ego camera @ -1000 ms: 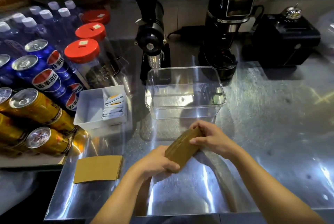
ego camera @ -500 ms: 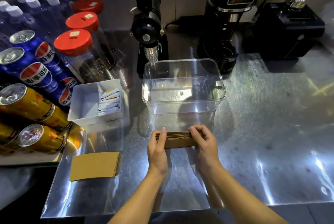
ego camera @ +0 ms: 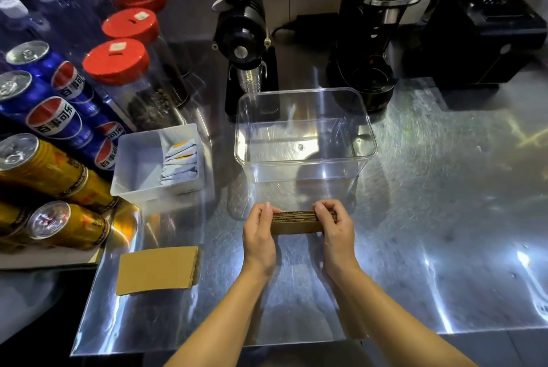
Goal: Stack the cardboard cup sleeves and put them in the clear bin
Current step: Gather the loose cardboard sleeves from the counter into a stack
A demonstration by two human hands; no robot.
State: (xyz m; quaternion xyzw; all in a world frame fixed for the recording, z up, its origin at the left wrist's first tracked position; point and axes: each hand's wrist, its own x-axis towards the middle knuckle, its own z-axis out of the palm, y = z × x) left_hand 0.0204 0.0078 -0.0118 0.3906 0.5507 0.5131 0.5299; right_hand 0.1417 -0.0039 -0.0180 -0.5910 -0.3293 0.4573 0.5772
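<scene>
- Sleeves (ego camera: 298,223), a stack of brown cardboard ones, sit on edge at lower centre of the frame, long side level and corrugated edges up; a second ago the stack was tilted on a diagonal between the hands, and half a second ago it had already come level.
- Left hand (ego camera: 259,234) grips the stack's left end, thumb on the near face and fingers curled over the top; it has shifted from under the stack's low end to beside it.
- Right hand (ego camera: 336,228) grips the right end the same way, fingers (ego camera: 324,209) bent together over the top edge, pinching the stack against the thumb.
- Both hands press inward on the ends, much as half a second ago.
- Bin (ego camera: 305,159), clear and holding nothing, stands just above the hands at centre frame; the stack is close to its near wall but outside it, as before.
- More sleeves (ego camera: 157,270) lie flat on the counter (ego camera: 430,218) at lower left, well apart from the hands and unmoved.
- White tray (ego camera: 139,165) with packets (ego camera: 179,163) stays left of the bin.
- Cans (ego camera: 53,117) and red-lidded jars (ego camera: 115,61) fill the left edge; grinders (ego camera: 249,40) stand along the top.
- Whether the stack's lower edge touches the counter cannot be told.
</scene>
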